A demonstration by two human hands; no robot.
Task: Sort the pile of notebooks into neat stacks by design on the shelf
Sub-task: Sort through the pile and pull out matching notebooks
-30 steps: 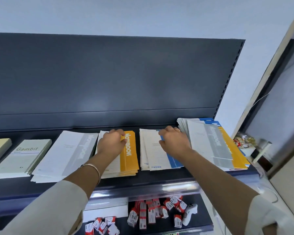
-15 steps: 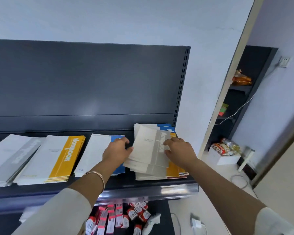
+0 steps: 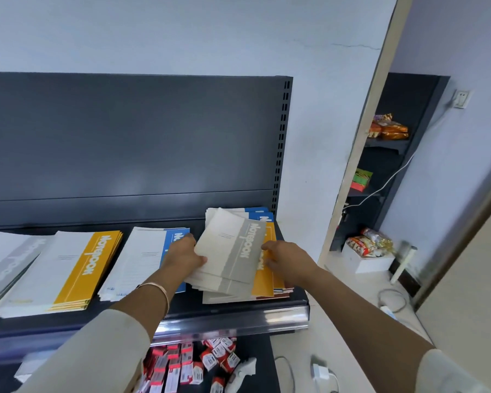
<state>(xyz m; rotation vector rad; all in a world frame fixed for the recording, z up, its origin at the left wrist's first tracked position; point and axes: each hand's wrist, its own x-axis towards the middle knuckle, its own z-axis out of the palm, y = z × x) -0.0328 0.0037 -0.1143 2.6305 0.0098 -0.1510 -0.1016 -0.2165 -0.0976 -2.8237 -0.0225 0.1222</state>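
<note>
While my left hand point(image 3: 182, 256) pinches the left edge of the grey notebook point(image 3: 233, 251), thumb on the cover and fingers hidden beneath, my right hand point(image 3: 287, 258) sits at the opposite edge, fingers bent and tips touching it. I cannot tell whether it grips or only touches. The notebook lies tilted between both hands, atop the mixed pile point(image 3: 264, 282) at the right end of the shelf point(image 3: 233, 306). Just left of my left hand lies the blue stack point(image 3: 142, 259), beyond it the orange stack point(image 3: 68, 270).
</note>
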